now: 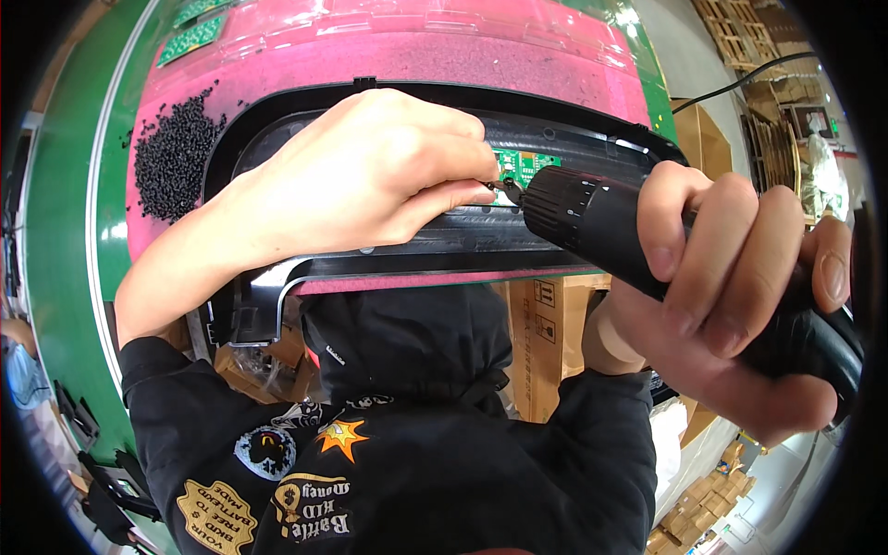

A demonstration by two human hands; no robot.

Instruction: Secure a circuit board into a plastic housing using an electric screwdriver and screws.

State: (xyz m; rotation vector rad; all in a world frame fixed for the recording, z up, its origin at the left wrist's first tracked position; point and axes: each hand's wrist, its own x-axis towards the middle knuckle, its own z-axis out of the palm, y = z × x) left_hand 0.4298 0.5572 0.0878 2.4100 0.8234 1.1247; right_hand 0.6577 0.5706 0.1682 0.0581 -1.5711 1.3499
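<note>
Green tabletop (pixel 69 213) carries a pink mat (pixel 314 79) with clear plastic trays (pixel 444 26) at its far edge. Lettered patches (pixel 342 439) mark the person's black top (pixel 527 472). A long, curved black plastic housing (pixel 462 233) lies on the mat. The right hand (pixel 740 268) wraps around a black cylindrical screwdriver (pixel 601 222), white marks printed on its ribbed collar; the left hand (pixel 398 166) pinches thumb and fingers together at its metal bit (pixel 511 191), over a green circuit board (pixel 527 163) inside the housing. Small black screw-like pieces (pixel 176 157) heap by the mat's left edge.

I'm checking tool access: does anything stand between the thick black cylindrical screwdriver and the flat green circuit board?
Partly: the bare left hand, its pinched fingertips by the tip of the screwdriver, overlaps the left side of the board. Nothing else visible intervenes.
</note>
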